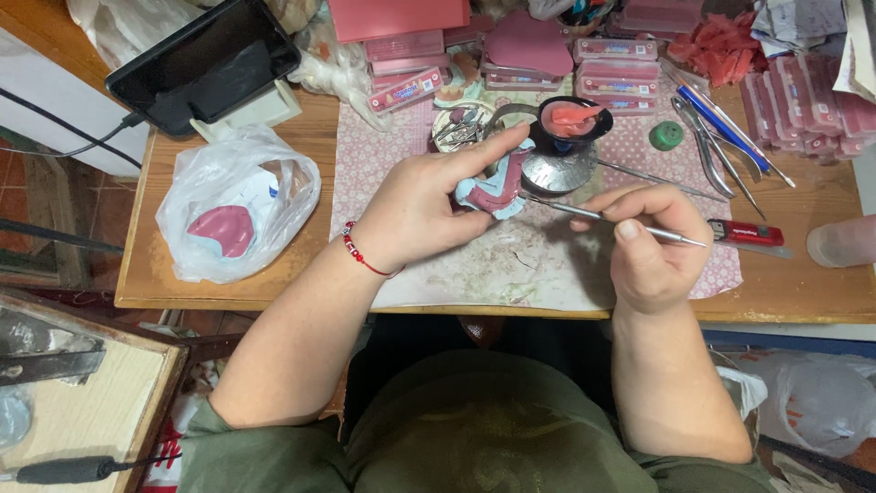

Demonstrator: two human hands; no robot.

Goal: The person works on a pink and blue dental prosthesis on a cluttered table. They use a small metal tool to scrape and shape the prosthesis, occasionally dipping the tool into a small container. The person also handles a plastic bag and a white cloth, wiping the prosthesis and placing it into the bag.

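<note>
Nearest, at lower centre of the frame: green-sleeved arms reaching up over the wooden table (228, 283). Just above, right of centre: right hand (646, 246), fingers pinched together around a thin metal carving tool (602, 216), its tip touching the dental cast. Centre of the frame: left hand (422, 208), red bead bracelet (363, 254) at the wrist, fingers clamped on the pale blue dental cast (493, 190) with its dark pink wax, forefinger stretched along the top. Underneath: a stained patterned mat (511, 265). Right of the hands: a red utility knife (746, 234). Left of centre: a white plastic bag (235, 203) with a pink piece inside. Farther up: a black bowl (570, 123) holding pink wax, a green cap (666, 135), pliers (707, 146). Along the top edge: stacked pink boxes (613, 78); upper left, a black phone (205, 59) on a stand.
</note>
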